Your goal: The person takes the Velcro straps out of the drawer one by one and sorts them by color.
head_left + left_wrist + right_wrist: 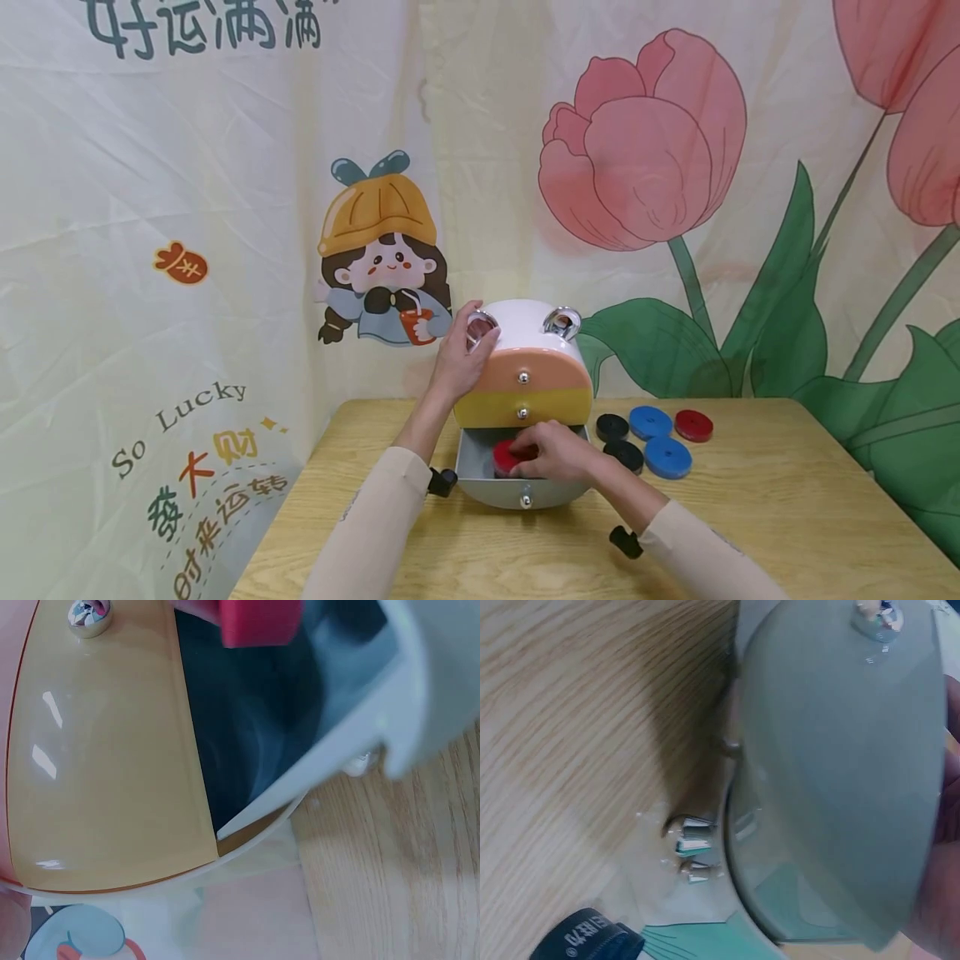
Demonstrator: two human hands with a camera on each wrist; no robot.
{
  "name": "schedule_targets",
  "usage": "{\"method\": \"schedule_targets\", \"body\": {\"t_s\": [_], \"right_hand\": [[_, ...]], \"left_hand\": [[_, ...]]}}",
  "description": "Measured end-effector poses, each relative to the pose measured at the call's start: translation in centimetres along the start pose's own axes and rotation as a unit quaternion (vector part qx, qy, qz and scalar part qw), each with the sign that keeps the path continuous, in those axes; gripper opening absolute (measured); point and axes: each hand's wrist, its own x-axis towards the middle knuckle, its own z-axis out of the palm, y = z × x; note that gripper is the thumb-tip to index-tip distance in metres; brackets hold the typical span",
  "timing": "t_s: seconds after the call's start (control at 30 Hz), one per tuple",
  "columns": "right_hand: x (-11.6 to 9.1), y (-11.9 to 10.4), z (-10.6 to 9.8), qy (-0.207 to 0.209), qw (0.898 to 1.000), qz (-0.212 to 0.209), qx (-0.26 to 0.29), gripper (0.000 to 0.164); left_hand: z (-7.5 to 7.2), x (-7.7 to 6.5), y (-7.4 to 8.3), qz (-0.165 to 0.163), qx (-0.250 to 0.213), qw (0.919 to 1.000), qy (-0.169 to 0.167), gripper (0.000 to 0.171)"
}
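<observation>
A small rounded drawer cabinet (523,325) has a white top, two silver ring ears and stacked orange, yellow and grey fronts. Its grey bottom drawer (491,493) is pulled out. My left hand (459,358) holds the cabinet's upper left side at the ring ear, thumb and fingers on either side of the ring. Reaching into the drawer, my right hand (558,450) pinches a red tape roll (507,458) from above. The left wrist view shows this red roll (262,621) over the dark drawer interior, with a fingertip against it.
To the cabinet's right on the wooden table (712,525) lie two black rolls (623,456), two blue rolls (667,458) and another red roll (693,425). A printed cloth (480,125) hangs behind the table. Silver feet (696,834) show under the cabinet.
</observation>
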Motion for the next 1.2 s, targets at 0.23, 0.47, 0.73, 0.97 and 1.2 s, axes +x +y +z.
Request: {"method": "schedule_targets", "body": {"t_s": [0.23, 0.47, 0.73, 0.97, 1.2], "right_hand": [[-0.5, -1.7, -1.0, 0.036, 0.999, -0.032, -0.024, 0.036], [-1.2, -3.5, -2.1, 0.053, 0.997, -0.047, -0.031, 0.04], [-2.6, -4.3, -3.3, 0.082, 0.996, -0.035, -0.003, 0.039], [-3.4, -4.2, -4.1, 0.108, 0.994, -0.027, 0.006, 0.038], [-4.3, -3.7, -4.7, 0.138, 0.99, -0.009, 0.008, 0.039]], "left_hand": [[-0.1, 0.0, 0.0, -0.002, -0.001, 1.0, -0.004, 0.062], [-0.1, 0.1, 0.0, 0.0, 0.001, 1.0, -0.006, 0.062], [0.0, 0.0, -0.2, -0.001, -0.002, 1.0, -0.005, 0.061], [0.0, -0.2, 0.1, -0.014, 0.0, 0.9999, -0.007, 0.057], [0.0, -0.1, 0.0, -0.014, -0.001, 0.9999, -0.007, 0.058]]}}
